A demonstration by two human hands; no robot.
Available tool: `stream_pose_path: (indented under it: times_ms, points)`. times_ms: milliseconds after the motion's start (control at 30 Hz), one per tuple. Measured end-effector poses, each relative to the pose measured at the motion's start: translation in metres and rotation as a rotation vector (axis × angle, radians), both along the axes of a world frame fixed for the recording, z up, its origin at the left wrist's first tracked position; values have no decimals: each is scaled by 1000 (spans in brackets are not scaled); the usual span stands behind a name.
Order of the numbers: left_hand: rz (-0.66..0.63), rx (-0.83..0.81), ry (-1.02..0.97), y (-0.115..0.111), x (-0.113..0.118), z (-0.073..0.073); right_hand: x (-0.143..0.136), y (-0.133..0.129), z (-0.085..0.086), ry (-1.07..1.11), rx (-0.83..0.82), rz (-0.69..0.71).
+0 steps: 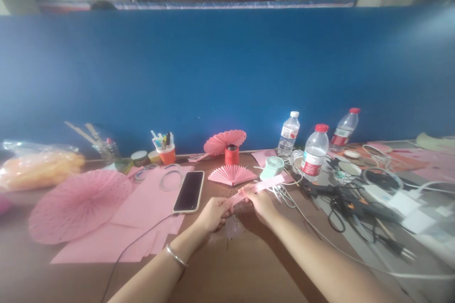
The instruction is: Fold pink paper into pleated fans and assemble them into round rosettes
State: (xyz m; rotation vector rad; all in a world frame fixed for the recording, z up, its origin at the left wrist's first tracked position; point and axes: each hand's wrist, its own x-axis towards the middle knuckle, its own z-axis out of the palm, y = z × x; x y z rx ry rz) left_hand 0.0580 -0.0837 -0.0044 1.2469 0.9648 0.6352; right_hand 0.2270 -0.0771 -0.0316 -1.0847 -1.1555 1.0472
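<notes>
A narrow pink paper strip [272, 182] is held slantwise above the table, its far end pointing up to the right. My left hand [213, 215] is closed on the strip's near end. Farther along it, my right hand [259, 201] pinches the same strip between thumb and fingers. Just beyond the hands lies a small pleated pink paper fan [232, 175], spread in a half circle. Behind that fan stands a red container with a dark top [232, 155], and a larger scalloped pink fan [227, 141] leans near it.
Left are a phone [190, 191] on a cable, pink paper sheets [124, 241], a round pink fan [80, 206] and a pen cup [167, 155]. Right are a mint handheld fan [273, 168], water bottles [315, 151], tangled cables and chargers [405, 202]. A blue partition [227, 66] closes the back.
</notes>
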Motion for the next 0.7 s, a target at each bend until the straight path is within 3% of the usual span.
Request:
stream_pose_path:
  times_ms: [400, 700]
  points:
    - [36, 91, 70, -1, 1, -1, -2, -1, -2, 97, -14, -41]
    - [88, 136, 80, 2, -1, -11, -5, -1, -2, 205, -21, -74]
